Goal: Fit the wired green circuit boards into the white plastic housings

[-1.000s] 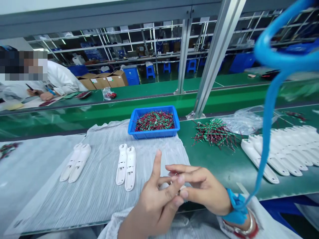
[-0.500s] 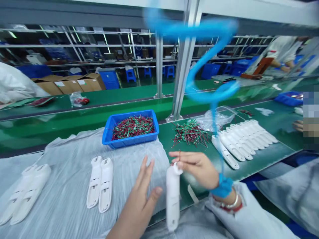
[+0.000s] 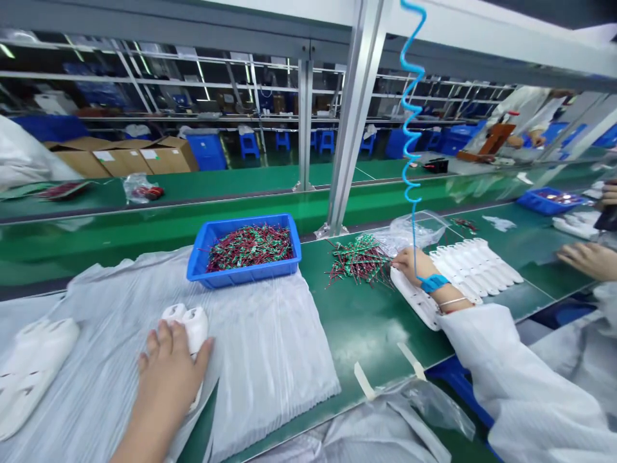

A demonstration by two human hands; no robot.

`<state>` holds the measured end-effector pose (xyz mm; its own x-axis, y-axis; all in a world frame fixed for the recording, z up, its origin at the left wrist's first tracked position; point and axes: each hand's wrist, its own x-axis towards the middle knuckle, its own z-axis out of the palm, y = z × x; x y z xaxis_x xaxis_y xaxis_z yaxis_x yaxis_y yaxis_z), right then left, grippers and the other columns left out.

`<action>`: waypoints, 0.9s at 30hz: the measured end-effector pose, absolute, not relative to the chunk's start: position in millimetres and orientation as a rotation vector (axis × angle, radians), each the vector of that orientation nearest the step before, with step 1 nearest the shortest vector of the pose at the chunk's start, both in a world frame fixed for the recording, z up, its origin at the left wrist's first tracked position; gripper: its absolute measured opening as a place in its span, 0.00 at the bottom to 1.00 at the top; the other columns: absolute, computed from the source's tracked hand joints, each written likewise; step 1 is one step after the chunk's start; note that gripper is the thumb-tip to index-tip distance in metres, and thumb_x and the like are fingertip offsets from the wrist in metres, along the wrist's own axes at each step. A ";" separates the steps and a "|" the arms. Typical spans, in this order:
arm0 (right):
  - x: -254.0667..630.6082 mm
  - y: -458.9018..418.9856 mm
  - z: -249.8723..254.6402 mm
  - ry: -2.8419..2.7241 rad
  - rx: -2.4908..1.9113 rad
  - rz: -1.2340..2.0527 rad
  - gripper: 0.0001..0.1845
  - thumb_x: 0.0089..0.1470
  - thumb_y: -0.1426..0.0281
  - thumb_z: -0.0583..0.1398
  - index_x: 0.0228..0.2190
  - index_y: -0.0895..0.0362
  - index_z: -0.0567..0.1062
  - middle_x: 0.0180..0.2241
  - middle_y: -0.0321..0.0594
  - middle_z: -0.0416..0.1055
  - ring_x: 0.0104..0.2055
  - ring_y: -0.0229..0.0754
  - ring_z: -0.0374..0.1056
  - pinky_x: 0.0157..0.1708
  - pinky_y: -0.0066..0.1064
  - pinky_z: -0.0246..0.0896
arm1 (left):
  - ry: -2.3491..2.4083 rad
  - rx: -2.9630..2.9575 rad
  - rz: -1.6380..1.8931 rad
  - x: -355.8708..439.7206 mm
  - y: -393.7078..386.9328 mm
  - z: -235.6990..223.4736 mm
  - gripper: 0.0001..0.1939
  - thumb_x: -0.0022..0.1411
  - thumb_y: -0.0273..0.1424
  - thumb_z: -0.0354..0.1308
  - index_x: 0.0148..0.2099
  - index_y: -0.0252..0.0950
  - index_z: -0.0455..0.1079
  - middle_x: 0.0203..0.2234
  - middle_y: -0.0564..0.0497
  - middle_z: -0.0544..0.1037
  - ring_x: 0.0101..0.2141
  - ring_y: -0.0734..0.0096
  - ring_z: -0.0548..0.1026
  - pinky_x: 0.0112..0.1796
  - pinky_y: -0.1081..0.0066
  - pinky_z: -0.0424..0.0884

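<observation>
My left hand [image 3: 168,360] lies palm down over a pair of white plastic housing shells [image 3: 195,329] on the foam sheet, thumb apart from the fingers. It hides most of both shells. Over at the right, my right hand [image 3: 415,265] has its fingers closed at the top end of a long white shell [image 3: 417,299]. That shell lies on the green table at the left end of a row of similar white shells [image 3: 482,267]. A blue wrist strap [image 3: 434,283] circles my right wrist, tied to a coiled blue cord [image 3: 412,128].
A blue bin [image 3: 243,275] of red and green wired parts stands behind the foam sheet [image 3: 274,347]. More such parts [image 3: 359,260] lie loose beside a plastic bag [image 3: 409,231]. Another white shell pair [image 3: 38,366] sits far left. A co-worker's hand [image 3: 588,258] rests at right.
My right hand has carried the white shell from the middle to the left end of the row. My left hand has moved left onto the shell pair.
</observation>
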<state>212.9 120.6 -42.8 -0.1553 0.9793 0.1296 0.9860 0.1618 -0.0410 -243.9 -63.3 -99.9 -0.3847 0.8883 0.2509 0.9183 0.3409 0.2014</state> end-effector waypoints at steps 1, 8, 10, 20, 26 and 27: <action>211.5 120.6 -41.3 -2.291 -1.973 -0.103 0.09 0.50 0.72 0.59 0.32 0.61 0.78 0.36 0.48 0.74 0.38 0.46 0.70 0.38 0.37 0.62 | -2.501 -1.694 -0.473 -242.9 -62.5 -98.7 0.34 0.62 0.40 0.39 0.59 0.13 0.48 0.58 0.17 0.51 0.59 0.28 0.46 0.51 0.35 0.49; 136.5 109.5 17.7 -2.387 -1.697 -0.180 0.13 0.54 0.71 0.55 0.36 0.62 0.78 0.38 0.56 0.72 0.43 0.59 0.66 0.42 0.47 0.59 | -2.476 -1.883 -0.610 -229.7 -65.2 -85.4 0.30 0.59 0.31 0.41 0.60 0.16 0.50 0.58 0.24 0.57 0.60 0.41 0.51 0.56 0.45 0.52; 86.5 111.5 35.3 -2.555 -1.441 -0.082 0.11 0.54 0.71 0.56 0.35 0.57 0.78 0.37 0.46 0.74 0.43 0.51 0.68 0.44 0.39 0.60 | -2.445 -1.957 -0.697 -222.3 -69.3 -76.3 0.30 0.59 0.31 0.42 0.62 0.24 0.47 0.57 0.31 0.61 0.59 0.49 0.57 0.56 0.52 0.56; -103.7 156.9 14.3 -2.924 -0.987 0.232 0.12 0.57 0.65 0.56 0.37 0.61 0.72 0.39 0.41 0.71 0.41 0.39 0.68 0.42 0.37 0.64 | -2.671 -2.023 -1.811 -173.4 -125.1 -43.0 0.28 0.52 0.30 0.57 0.56 0.45 0.58 0.37 0.48 0.74 0.27 0.66 0.75 0.28 0.65 0.74; -98.2 166.1 0.3 -2.878 -1.006 0.242 0.12 0.57 0.66 0.56 0.38 0.62 0.71 0.39 0.41 0.70 0.40 0.39 0.68 0.41 0.37 0.65 | -2.744 -1.688 -2.670 -162.9 -123.1 -41.0 0.33 0.46 0.30 0.65 0.54 0.47 0.59 0.48 0.46 0.70 0.32 0.68 0.75 0.30 0.69 0.73; -95.6 167.0 -0.5 -2.850 -0.995 0.237 0.12 0.57 0.66 0.56 0.38 0.62 0.71 0.39 0.41 0.70 0.41 0.39 0.67 0.42 0.37 0.64 | -2.748 -1.521 -2.812 -160.8 -119.1 -37.4 0.34 0.46 0.31 0.65 0.54 0.47 0.58 0.52 0.46 0.67 0.33 0.68 0.75 0.33 0.68 0.73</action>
